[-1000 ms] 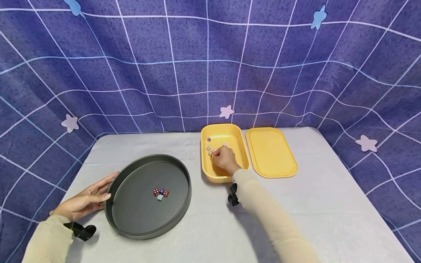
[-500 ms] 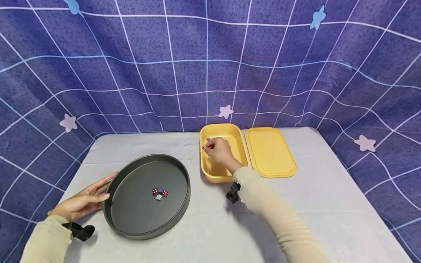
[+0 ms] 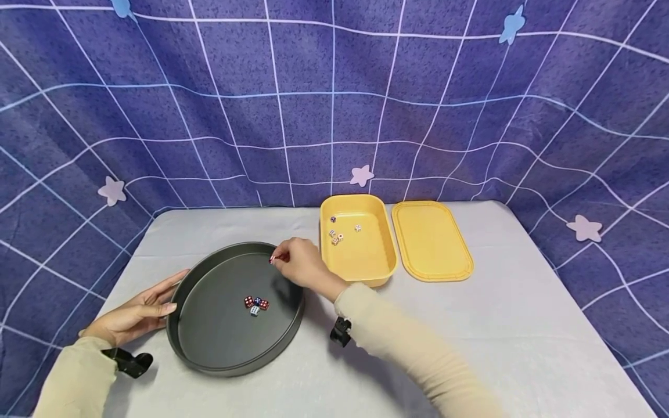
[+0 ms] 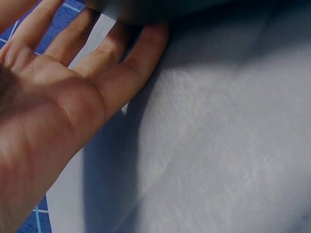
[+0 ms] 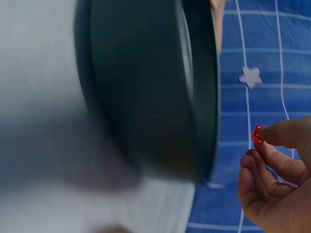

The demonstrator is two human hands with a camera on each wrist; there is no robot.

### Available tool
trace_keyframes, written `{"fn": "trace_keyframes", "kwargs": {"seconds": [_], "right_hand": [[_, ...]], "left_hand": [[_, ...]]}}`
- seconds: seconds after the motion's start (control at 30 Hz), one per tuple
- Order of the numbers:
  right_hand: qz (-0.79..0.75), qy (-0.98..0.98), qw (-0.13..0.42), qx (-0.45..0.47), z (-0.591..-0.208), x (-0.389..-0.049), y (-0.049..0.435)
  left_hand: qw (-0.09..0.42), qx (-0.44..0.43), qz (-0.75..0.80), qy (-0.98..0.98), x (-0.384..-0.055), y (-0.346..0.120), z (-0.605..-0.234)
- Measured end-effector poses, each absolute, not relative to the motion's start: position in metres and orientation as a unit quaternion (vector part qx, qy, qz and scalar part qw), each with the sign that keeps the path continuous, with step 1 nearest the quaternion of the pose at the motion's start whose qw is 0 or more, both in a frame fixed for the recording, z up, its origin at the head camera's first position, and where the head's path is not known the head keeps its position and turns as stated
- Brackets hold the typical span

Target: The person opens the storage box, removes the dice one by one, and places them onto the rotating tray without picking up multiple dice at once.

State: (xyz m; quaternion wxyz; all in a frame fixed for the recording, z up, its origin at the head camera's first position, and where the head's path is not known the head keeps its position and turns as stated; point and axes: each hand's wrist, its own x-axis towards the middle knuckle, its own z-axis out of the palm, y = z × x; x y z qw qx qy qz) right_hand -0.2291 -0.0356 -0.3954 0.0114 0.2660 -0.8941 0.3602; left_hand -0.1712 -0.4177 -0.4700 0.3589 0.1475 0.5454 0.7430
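Note:
My right hand (image 3: 303,264) pinches a red die (image 5: 257,134) between thumb and fingertips, over the far right part of a round dark grey pan (image 3: 219,342). Inside the pan sit a few dice in a cluster: two red dice (image 3: 264,305), a blue die (image 3: 258,301) and a white die (image 3: 254,311). My left hand (image 3: 138,313) touches the pan's left side, its fingers fairly straight along the outer wall and the thumb tip at the rim. In the left wrist view, fingertips (image 4: 154,33) meet the pan's wall.
A yellow rectangular container (image 3: 360,264) with several dice, white ones and a dark blue die (image 3: 333,219), stands at the back. Its yellow lid (image 3: 434,241) lies flat to the right. A light grey cloth (image 3: 496,325) covers the table; a blue curtain (image 3: 313,116) hangs behind.
My right hand has lifted the red die out of the yellow container and carried it left over the pan. The left hand and the dice in the pan look unchanged.

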Motion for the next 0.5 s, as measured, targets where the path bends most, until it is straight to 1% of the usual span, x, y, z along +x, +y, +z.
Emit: {"fn": "trace_keyframes", "kwargs": {"seconds": [0.23, 0.5], "right_hand": [[0.339, -0.893, -0.005, 0.296, -0.417, -0.211, -0.058], [0.287, -0.91, 0.006, 0.299, -0.438, -0.205, -0.069]], "left_hand": [[0.358, 0.159, 0.745, 0.539, -0.172, -0.417, -0.468], [0.354, 0.168, 0.751, 0.531, -0.17, -0.416, -0.468]]}}
